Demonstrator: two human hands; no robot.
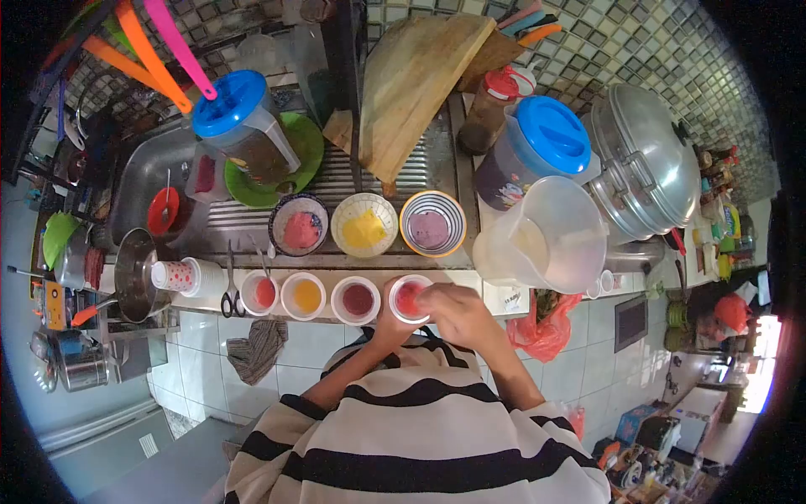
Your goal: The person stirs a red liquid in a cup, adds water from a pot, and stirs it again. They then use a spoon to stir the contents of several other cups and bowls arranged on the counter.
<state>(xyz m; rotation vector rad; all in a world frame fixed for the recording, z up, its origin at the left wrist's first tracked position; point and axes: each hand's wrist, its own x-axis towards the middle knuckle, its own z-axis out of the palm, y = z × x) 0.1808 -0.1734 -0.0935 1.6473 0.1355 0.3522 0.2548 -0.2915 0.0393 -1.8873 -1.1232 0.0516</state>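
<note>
My left hand (391, 326) is wrapped around the side of a white cup (410, 299) with red contents, at the counter's front edge. Over the same cup's right rim, my right hand (457, 314) is closed with fingers bent down; whatever it pinches is hidden. To the left stand a cup with dark red contents (355, 301), one with orange-yellow (304, 296) and one with pinkish red (259, 292), a spoon leaning in the last. Behind them sit bowls of pink (300, 228), yellow (363, 227) and purple (431, 225) stuff.
Scissors (230, 290) and a stack of paper cups (189, 275) lie left. A large translucent measuring jug (558, 239), a blue-lidded pitcher (537, 147) and a metal steamer (646, 160) stand right. Another pitcher (243, 126) sits in a green plate (306, 160) by the sink (138, 185).
</note>
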